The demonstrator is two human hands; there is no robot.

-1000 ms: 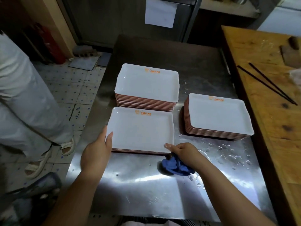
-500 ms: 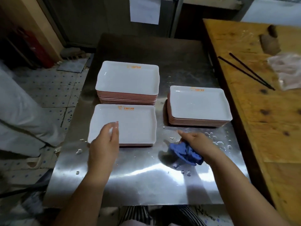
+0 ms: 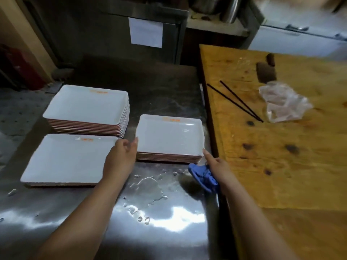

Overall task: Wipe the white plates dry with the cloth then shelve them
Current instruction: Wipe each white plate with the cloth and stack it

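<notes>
Right stack [image 3: 170, 136]: white rectangular plates on the steel worktop [image 3: 154, 212], long axis left-right, orange mark at the far edge; top face wet.
Single plate [image 3: 69, 159]: lies flat, front left on the worktop, long axis left-right, mark at the far edge.
Tall stack [image 3: 88, 107]: behind the single plate, same orientation, pink edges showing.
Left hand [image 3: 120, 156]: forearm reaches forward between the single plate and the right stack; fingers loosely spread, fingertips at the near left corner of the right stack's top plate. Grip on the rim: cannot tell.
Right hand [image 3: 217, 170]: forefinger extended, touching the near right corner of the right stack; remaining fingers curled round the blue cloth [image 3: 203, 176].
Cloth: bunched under the right palm, just in front of the right stack.
Worktop: water puddle [image 3: 148, 186] and droplets between the forearms.
Wooden table [image 3: 281, 147]: to the right; carries two black chopsticks [image 3: 238, 102], a crumpled clear plastic bag [image 3: 283, 102] and a cleaver [image 3: 266, 69].
</notes>
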